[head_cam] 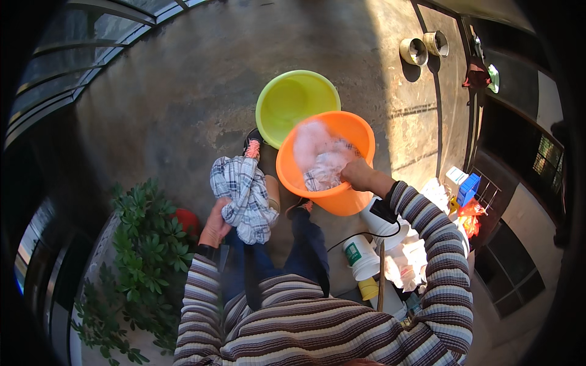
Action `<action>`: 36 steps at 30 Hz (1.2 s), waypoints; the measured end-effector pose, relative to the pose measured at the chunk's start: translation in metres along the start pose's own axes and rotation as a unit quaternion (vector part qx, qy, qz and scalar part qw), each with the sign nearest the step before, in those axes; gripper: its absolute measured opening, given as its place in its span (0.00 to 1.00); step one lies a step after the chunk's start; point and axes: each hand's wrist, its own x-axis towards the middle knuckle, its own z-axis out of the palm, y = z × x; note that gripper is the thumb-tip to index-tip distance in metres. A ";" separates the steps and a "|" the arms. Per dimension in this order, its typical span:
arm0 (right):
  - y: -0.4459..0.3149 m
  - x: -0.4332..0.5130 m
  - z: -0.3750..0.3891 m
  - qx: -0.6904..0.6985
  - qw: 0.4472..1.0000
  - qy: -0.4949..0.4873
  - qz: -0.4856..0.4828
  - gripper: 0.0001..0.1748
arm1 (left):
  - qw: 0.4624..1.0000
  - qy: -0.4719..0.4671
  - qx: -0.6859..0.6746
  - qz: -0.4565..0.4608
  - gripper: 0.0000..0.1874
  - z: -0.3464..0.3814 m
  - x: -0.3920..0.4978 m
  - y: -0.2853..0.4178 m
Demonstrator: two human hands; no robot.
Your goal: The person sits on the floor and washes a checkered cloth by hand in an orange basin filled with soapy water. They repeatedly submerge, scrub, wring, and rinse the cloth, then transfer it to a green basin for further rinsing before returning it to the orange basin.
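My left hand (217, 223) grips a bunched white-and-blue plaid cloth (242, 194), which hangs in front of my left leg. My right hand (359, 175) is closed over the near right rim of an orange plastic bucket (348, 205), its fingertips hidden inside. Within that bucket lies a light patterned cloth (322, 171), close to my fingers. A blurred pale pink mass (311, 142) covers its upper left part; I cannot tell whether it is fabric or foam. Behind and partly overlapped by the orange bucket stands a yellow-green plastic tub (293, 98).
White plastic buckets (361, 258), a yellow container (368, 289) and a wooden stick (381, 277) crowd my right side. A leafy green plant (137, 247) and a red container (187, 221) are at left. Two round pots (413, 51) stand far right on the concrete floor (206, 82).
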 end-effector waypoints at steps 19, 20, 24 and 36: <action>0.049 0.045 -0.050 0.051 0.994 -0.088 -0.025 0.12 | 0.999 0.005 -0.046 0.009 0.19 -0.006 0.005 -0.001; 0.052 0.050 -0.054 0.060 0.993 -0.095 -0.027 0.11 | 0.999 0.012 -0.048 0.012 0.18 -0.005 0.005 -0.001; 0.066 0.069 -0.072 0.067 0.988 -0.137 -0.031 0.10 | 0.998 -0.008 -0.052 0.018 0.17 -0.004 0.003 -0.003; 0.089 0.122 -0.100 0.110 0.985 -0.132 0.009 0.17 | 0.997 -0.007 -0.067 0.024 0.16 -0.023 0.004 -0.002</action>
